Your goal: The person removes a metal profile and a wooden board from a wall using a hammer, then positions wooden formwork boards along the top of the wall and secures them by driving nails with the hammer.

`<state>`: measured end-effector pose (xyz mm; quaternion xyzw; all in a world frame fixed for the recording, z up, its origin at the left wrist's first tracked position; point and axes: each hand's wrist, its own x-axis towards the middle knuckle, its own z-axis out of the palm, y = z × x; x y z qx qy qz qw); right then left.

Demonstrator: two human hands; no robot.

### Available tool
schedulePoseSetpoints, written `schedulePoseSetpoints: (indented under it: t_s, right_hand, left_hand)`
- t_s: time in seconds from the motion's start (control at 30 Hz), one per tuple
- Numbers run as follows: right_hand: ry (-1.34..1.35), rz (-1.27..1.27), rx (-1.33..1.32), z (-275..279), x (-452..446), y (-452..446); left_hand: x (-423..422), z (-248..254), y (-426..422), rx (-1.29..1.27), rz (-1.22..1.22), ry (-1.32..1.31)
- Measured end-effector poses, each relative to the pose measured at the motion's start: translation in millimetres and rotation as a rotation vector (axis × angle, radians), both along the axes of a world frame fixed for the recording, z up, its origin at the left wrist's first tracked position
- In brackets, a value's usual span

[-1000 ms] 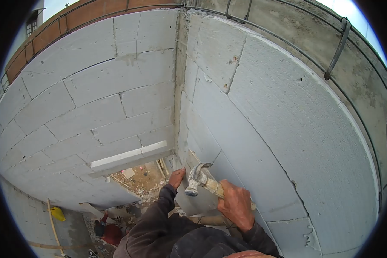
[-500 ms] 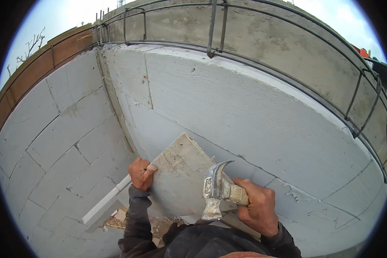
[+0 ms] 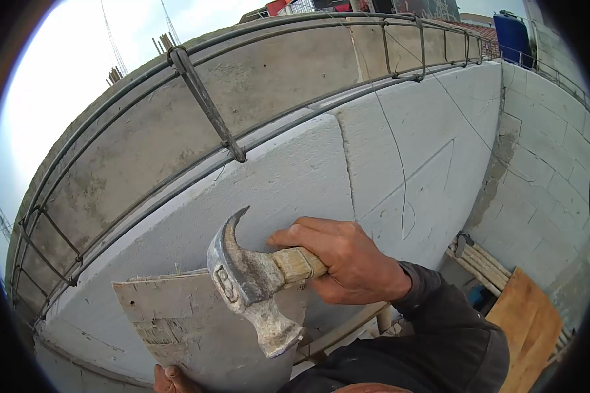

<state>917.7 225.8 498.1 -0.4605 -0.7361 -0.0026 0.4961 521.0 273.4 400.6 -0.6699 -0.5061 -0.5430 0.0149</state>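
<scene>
Shifted in view toward seven o'clock since half a second ago, the board (image 3: 196,327) sits before the block wall (image 3: 288,177), its edge gripped by the left hand (image 3: 174,380), best kept clear of the hammer (image 3: 246,278) that the right hand (image 3: 347,262) encircles firmly at five.

hammer head (image 3: 246,278): scuffed metal | handle (image 3: 296,264): wood | board (image 3: 193,324): matt, rough-patched

Head view: close above hands (image 3: 345,260), facing down toward wall (image 3: 295,171).
</scene>
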Motion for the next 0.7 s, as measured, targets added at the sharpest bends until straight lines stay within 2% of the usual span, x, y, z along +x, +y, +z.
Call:
schedulePoseSetpoints:
  t_s: [0.07,0.13,0.2,0.23,0.27,0.37,0.43,0.53,0.63,0.7]
  right_hand:
    - [0.043,0.049,0.022,-3,7,-5]
    - [0.275,0.168,-0.044,-6,10,-9]
    - [0.195,0.167,0.038,-21,12,-10]
    - [0.222,0.018,0.055,-31,3,-15]
    - [0.282,-0.029,0.049,-43,-2,-14]
    - [0.605,-0.001,-0.014,-104,-14,-18]
    - [0.659,0.012,-0.045,-110,-14,-28]
    - [0.707,0.020,0.052,-113,-12,-37]
    - [0.849,0.018,0.000,-116,-6,-38]
    - [1.025,0.028,0.056,-119,1,-31]
  left_hand:
    - [15,11,-1,-0.012,-0.021,-0.213]
    - [17,14,1,-0.024,-0.018,-0.202]
    - [33,17,-2,-0.026,-0.107,-0.184]
    - [42,19,-3,-0.027,-0.102,-0.189]
    - [53,19,-2,-0.029,-0.145,-0.162]
    - [76,17,-5,-0.067,-0.208,-0.144]
    - [78,14,-6,-0.167,-0.248,-0.141]
    - [100,11,-3,-0.136,-0.318,-0.175]
    - [110,14,-1,-0.092,-0.311,-0.116]
    - [118,18,-5,-0.077,-0.297,-0.061]
